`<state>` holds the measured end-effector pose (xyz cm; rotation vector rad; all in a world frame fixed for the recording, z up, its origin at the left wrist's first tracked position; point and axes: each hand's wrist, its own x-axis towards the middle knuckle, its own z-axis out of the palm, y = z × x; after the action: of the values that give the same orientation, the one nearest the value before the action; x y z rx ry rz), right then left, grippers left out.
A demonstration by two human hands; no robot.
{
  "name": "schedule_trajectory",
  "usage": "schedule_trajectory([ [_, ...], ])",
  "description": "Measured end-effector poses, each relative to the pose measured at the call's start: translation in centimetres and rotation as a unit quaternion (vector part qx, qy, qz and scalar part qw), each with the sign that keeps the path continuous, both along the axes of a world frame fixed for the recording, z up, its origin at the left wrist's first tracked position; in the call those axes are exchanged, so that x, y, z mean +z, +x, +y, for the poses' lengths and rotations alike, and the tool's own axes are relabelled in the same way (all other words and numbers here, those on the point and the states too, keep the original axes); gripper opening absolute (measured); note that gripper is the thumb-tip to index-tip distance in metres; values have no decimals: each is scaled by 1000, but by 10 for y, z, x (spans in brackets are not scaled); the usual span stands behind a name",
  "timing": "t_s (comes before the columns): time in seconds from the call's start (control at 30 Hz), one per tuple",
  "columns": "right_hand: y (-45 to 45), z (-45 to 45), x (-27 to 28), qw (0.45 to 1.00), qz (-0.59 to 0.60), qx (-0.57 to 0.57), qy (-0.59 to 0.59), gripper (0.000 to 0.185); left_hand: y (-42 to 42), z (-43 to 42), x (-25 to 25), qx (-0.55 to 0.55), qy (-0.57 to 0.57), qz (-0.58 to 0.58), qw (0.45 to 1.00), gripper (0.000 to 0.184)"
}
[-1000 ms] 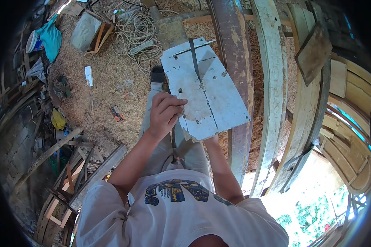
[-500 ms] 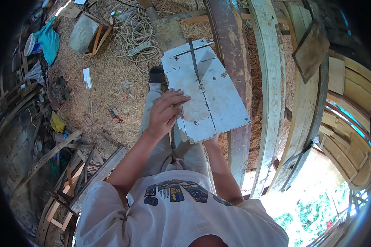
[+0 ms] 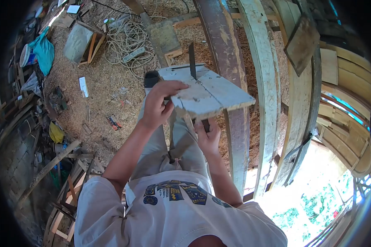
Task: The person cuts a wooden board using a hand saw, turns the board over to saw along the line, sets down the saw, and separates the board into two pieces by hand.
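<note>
Sawdust-strewn workshop floor (image 3: 97, 111), white round bucket (image 3: 26, 54) draped with teal cloth (image 3: 43, 52), contents hidden, left hand (image 3: 157, 103) gripping left edge of white-faced wooden board (image 3: 222, 88) above grey-trousered legs (image 3: 187, 150), right hand (image 3: 210, 138) closed beneath it around dark narrow saw (image 3: 192, 61) piercing the board.

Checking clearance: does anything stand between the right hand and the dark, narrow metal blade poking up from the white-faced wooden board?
Yes, the board: the right hand grips a dark, flat piece below its near edge, while the blade rises above its top face. Nothing else visible intervenes.
</note>
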<state>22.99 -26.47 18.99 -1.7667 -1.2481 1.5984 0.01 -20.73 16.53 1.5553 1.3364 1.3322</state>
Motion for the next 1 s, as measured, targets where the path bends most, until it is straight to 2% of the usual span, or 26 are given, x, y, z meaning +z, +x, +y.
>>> schedule_trajectory([
  [0.03, -10, 3, 6, 998, 5, -31, 60, 17, -1, 10, 1, -8, 17, 10, 1000, 38],
  [0.07, -13, 6, 14, 997, 3, -36, 62, 17, -1, 15, 5, -13, 19, 8, 1000, 38],
  [0.13, -18, 10, 29, 996, 30, -86, 20, 18, 1, 25, 16, -8, -27, -18, 999, 27],
  [0.17, -21, 12, 36, 995, 30, -94, 23, 18, 10, 23, -2, 56, -16, -59, 997, 20],
  [0.2, -23, 12, 43, 996, -2, -76, 54, 18, 9, 31, -3, 47, -14, -60, 997, 20],
  [0.27, -26, 8, 57, 994, -35, -64, 84, 19, 5, 49, 1, 114, -103, -206, 967, 26],
  [0.33, -29, 7, 66, 996, -52, -37, 67, 17, 4, 66, -3, 142, -118, -214, 959, 27],
  [0.43, -42, 3, 72, 996, -26, -58, 57, 16, 2, 69, -28, 154, -176, -240, 942, 21],
  [0.5, -44, -1, 67, 998, -37, -46, 24, 16, 0, 59, -51, 127, -319, -239, 908, 21],
  [0.63, -45, -17, 48, 998, -48, -33, -14, 18, 13, 36, -97, 121, -280, -285, 909, 23],
  [0.7, -48, -21, 44, 997, -67, -26, -6, 18, 15, 24, -114, 128, -252, -159, 946, 25],
  [0.73, -49, -23, 43, 996, -85, -15, 7, 19, 17, 21, -114, 125, -256, -158, 946, 25],
  [0.8, -53, -27, 40, 996, -89, -22, 18, 20, 22, 16, -113, 140, -178, -9, 974, 27],
  [0.93, -56, -43, 28, 993, -104, -25, 46, 22, 29, 6, -122, 146, -233, 13, 961, 30],
  [1.0, -56, -51, 23, 993, -106, -27, 37, 23, 30, 2, -131, 143, -260, 95, 950, 33],
])
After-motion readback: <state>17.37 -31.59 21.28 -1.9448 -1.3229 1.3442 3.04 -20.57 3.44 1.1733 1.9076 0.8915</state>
